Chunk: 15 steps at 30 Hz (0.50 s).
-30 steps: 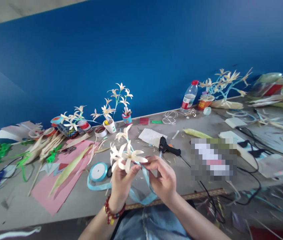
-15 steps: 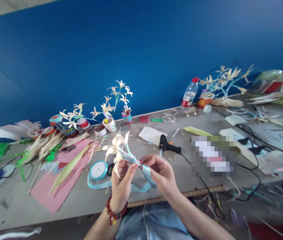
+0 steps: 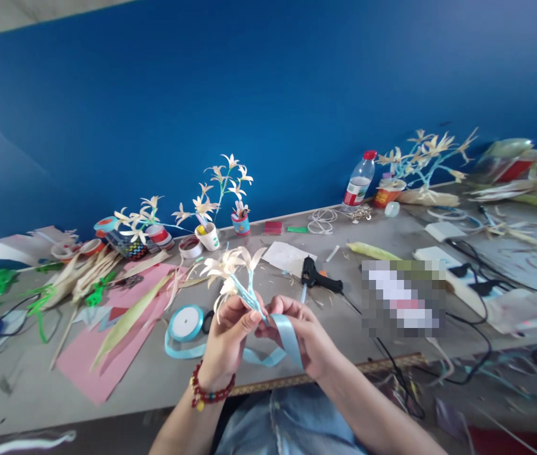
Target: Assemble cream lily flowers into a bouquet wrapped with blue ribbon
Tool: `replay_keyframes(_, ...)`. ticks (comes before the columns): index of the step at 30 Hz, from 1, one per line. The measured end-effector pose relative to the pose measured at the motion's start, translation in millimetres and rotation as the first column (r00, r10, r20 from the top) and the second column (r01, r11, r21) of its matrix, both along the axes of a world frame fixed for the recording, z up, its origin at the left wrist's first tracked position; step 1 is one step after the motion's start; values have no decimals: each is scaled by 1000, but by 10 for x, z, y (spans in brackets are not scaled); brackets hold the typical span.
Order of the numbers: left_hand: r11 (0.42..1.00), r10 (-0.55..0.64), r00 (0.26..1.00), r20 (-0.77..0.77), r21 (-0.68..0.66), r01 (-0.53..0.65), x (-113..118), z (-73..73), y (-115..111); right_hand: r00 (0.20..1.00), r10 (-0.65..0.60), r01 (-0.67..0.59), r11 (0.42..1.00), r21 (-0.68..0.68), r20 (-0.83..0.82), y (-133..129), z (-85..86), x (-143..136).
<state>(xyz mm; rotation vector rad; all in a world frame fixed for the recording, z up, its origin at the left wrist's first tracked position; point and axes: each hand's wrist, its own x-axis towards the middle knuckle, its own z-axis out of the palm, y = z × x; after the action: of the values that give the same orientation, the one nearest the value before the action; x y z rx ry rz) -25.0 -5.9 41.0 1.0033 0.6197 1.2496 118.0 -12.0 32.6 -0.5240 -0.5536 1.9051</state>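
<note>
To the right of the right hand (image 3: 312, 341), a pixelated patch (image 3: 404, 298) hides something; the left hand (image 3: 227, 341) covers part of the flower stems (image 3: 248, 294).

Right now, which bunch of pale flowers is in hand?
The foremost bunch, its blue stems pinched in the left hand; the other bunches stand farther back, by the blue wall.

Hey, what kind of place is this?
Probably a craft workspace: a black glue gun and a spool of blue ribbon lie on the cluttered table, and the left hand holds pale, handmade-looking flowers.
</note>
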Motion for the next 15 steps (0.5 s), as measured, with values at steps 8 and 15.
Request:
replay_keyframes(8, 993, 72, 996, -42, 98, -68, 3, -57, 57, 970, -214, 189, 961, 201, 111, 16, -27, -4)
replay_keyframes(15, 911, 380, 881, -282, 281, -303, 38, -118, 7, 532, -794, 262, 484, 835, 293, -50, -169, 8)
